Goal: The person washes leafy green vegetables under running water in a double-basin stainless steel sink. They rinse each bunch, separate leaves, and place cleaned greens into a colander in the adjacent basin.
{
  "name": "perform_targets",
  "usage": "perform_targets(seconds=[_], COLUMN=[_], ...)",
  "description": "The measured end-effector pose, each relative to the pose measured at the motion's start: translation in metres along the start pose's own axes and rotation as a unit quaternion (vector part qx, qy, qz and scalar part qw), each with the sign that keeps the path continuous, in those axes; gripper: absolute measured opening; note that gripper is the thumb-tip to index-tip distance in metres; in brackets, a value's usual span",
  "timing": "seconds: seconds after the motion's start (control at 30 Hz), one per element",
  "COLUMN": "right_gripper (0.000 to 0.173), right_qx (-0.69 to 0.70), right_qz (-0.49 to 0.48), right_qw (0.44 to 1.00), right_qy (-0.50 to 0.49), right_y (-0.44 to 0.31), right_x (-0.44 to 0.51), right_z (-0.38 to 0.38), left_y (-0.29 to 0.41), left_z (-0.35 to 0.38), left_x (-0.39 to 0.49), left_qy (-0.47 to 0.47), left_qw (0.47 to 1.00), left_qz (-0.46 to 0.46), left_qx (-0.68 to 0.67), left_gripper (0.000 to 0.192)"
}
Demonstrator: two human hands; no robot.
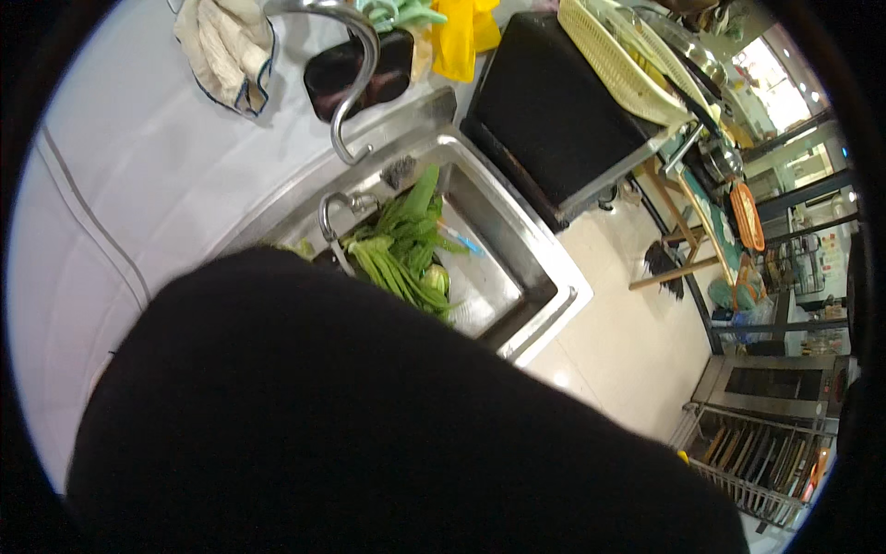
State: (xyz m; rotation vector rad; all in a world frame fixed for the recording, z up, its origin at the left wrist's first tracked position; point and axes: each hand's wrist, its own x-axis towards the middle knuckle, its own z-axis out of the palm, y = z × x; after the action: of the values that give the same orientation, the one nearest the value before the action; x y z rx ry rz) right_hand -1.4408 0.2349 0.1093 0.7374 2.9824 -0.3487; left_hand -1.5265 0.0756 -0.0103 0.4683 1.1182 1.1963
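Observation:
Neither of my hands is in view; a large black shape, seemingly dark clothing, covers the lower middle of the head view. Beyond it lies a stainless steel sink [509,181]. Leafy green vegetables [408,228] with pale green stalks fill its left part, partly hidden by the black shape. A thin blue-tipped item [471,245] lies beside the leaves. A small curved metal tap [331,208] stands at the sink's near left, and a larger gooseneck faucet [370,62] arches over the back rim. A dark scouring pad [398,171] rests by the back edge.
A cream cloth [225,52] hangs on the white wall. Behind the sink are a dark container [360,73] and yellow rubber gloves [457,34]. To the right stand a black-topped unit [554,97] with a cream plastic basket [616,69], a wooden-legged table [713,221] and a tray rack [754,457].

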Motion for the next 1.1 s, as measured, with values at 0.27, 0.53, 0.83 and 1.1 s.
perform_targets(seconds=[0.27, 0.53, 0.83, 1.1], right_gripper=[0.021, 0.03, 0.023, 0.005], right_qx=[0.004, 0.591, 0.672, 0.702], right_qz=[-0.011, 0.29, 0.405, 0.418], right_qw=[1.0, 0.704, 0.453, 0.295], right_qy=[-0.016, 0.267, 0.423, 0.496], right_y=[-0.003, 0.081, 0.157, 0.193], right_x=[-0.047, -0.227, -0.226, -0.226], right_z=[-0.003, 0.132, 0.254, 0.276], left_y=[-0.008, -0.04, -0.162, -0.2], left_z=[-0.002, 0.062, 0.184, 0.186], left_x=[-0.001, 0.049, 0.213, 0.249], left_qy=[-0.029, -0.138, -0.215, -0.242], left_qw=[0.999, 0.944, 0.906, 0.908], left_qz=[0.017, -0.02, 0.064, 0.079], left_qx=[-0.014, 0.3, 0.36, 0.333], left_gripper=[0.033, 0.046, 0.025, 0.021])
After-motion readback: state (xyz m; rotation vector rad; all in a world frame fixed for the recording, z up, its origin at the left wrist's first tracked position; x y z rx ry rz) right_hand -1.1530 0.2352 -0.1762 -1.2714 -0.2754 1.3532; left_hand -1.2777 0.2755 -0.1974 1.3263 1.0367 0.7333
